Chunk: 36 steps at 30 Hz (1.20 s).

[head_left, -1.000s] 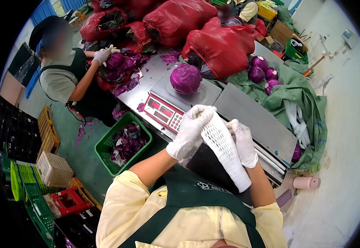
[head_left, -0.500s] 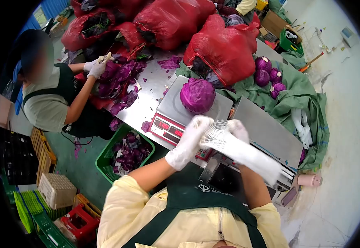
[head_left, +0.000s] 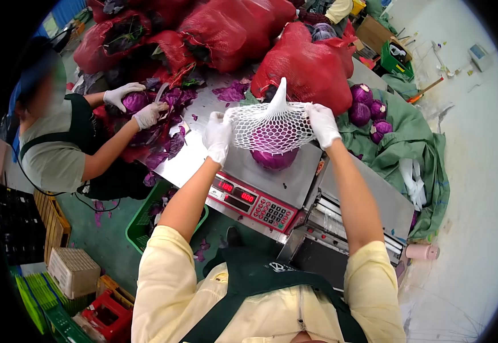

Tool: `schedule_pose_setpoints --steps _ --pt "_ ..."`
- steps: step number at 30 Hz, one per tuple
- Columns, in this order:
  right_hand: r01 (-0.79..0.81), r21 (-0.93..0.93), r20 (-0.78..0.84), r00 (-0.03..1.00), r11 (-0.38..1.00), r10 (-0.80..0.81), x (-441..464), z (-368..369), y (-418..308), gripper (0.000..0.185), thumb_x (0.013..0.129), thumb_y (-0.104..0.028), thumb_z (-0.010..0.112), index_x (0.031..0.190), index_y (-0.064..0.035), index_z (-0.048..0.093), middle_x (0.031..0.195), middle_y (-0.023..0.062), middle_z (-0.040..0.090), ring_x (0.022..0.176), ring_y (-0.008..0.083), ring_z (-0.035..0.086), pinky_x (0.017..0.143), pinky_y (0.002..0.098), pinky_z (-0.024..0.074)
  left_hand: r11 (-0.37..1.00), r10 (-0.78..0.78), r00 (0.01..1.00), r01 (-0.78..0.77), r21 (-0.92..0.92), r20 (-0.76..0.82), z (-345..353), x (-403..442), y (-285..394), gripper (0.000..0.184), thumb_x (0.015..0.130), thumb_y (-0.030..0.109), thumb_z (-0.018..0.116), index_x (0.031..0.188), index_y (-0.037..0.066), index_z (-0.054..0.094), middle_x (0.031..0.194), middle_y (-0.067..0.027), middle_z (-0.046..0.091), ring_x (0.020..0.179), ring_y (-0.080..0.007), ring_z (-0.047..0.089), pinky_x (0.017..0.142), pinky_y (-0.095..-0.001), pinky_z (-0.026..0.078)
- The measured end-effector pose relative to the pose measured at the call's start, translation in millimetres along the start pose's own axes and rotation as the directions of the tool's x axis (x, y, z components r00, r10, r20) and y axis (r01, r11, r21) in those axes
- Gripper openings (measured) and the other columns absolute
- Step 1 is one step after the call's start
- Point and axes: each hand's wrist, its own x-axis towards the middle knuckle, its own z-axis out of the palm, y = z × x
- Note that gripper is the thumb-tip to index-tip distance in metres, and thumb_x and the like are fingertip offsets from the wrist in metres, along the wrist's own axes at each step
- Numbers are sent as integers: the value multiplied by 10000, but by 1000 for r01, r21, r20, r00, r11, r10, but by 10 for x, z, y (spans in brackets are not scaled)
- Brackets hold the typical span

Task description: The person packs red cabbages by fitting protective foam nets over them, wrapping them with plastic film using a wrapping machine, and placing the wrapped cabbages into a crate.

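Note:
My left hand (head_left: 218, 137), in a white glove, grips one side of a white foam net (head_left: 272, 127). The opposite side of the net is in my gloved right hand (head_left: 322, 123). Stretched wide between them, the net lies over the upper part of a purple cabbage (head_left: 275, 158), its gathered tail pointing up and away. The cabbage's lower part shows below the mesh. It rests on the steel plate of a scale (head_left: 250, 201) with lit red digits.
Across the table (head_left: 187, 153), a co-worker's gloved hands handle another cabbage (head_left: 136, 102) among loose leaves. Red mesh sacks (head_left: 306, 66) stand behind the scale. Several cabbages (head_left: 360, 114) lie on green cloth at the right. A green crate (head_left: 140, 224) sits low at the left.
Both my hands have moved up and apart, opening the net from a narrow sleeve and bringing it over the cabbage. The co-worker's hands have moved onto another cabbage.

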Motion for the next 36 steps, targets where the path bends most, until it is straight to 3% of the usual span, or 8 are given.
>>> schedule_pose_setpoints --steps 5,8,11,13,15,25,30,36 --pt "-223 -398 182 931 890 315 393 514 1154 386 918 -315 524 960 42 663 964 250 673 1007 404 633 780 422 510 728 109 921 -330 601 373 233 -153 -386 282 926 322 478 1010 80 598 855 -214 677 794 -387 669 702 -471 511" --pt "-568 581 575 793 583 199 73 666 1342 317 984 -199 449 1124 8 644 1042 150 686 919 222 658 834 335 517 792 284 913 -395 465 292 443 -449 -599 217 931 234 427 959 88 585 763 -153 663 769 -378 657 656 -489 480" --pt "-343 773 234 936 534 262 -647 585 706 327 1012 -195 428 1192 34 576 1166 101 648 1004 186 627 887 307 492 915 387 918 -394 87 83 324 -689 -537 170 918 235 514 973 88 578 857 -174 641 825 -328 648 702 -420 476" --pt "-325 812 184 931 486 315 -1134 455 327 295 1021 -212 438 1166 6 573 1136 71 642 1009 141 599 885 279 471 819 151 897 122 -561 415 266 -912 -598 422 999 441 434 1162 74 565 1098 -102 648 1005 -232 618 859 -391 499" --pt "-237 781 125 966 578 226 -1500 355 205 228 1024 -211 448 1050 -36 592 1014 21 630 935 89 563 848 249 452 165 -124 486 870 -465 865 -175 -1288 -21 593 997 538 340 1336 68 469 1311 -99 553 1169 -264 550 990 -413 464" --pt "-720 582 773 634 377 19 -2667 -515 -232 342 980 -301 493 1023 25 586 953 112 666 842 171 648 778 303 520 97 -129 321 946 -310 938 -659 -1832 -489 817 933 680 288 1347 -2 461 1310 -218 539 1155 -332 568 1015 -466 450" --pt "-565 314 940 297 763 -167 -2745 -664 -365 642 850 -249 688 1375 38 456 1070 87 662 978 147 633 838 281 515 232 -100 374 910 -344 922 -549 -1959 -413 651 965 582 375 1178 -1 568 1154 -201 621 1051 -311 617 937 -444 501" --pt "-580 664 561 804 472 198 -2705 -461 -23 190 951 -172 584 1000 -3 658 924 40 679 867 112 636 821 259 519 184 57 368 910 -372 928 -853 -2021 171 539 984 437 416 1218 -39 510 1093 -234 644 998 -337 643 932 -422 519"
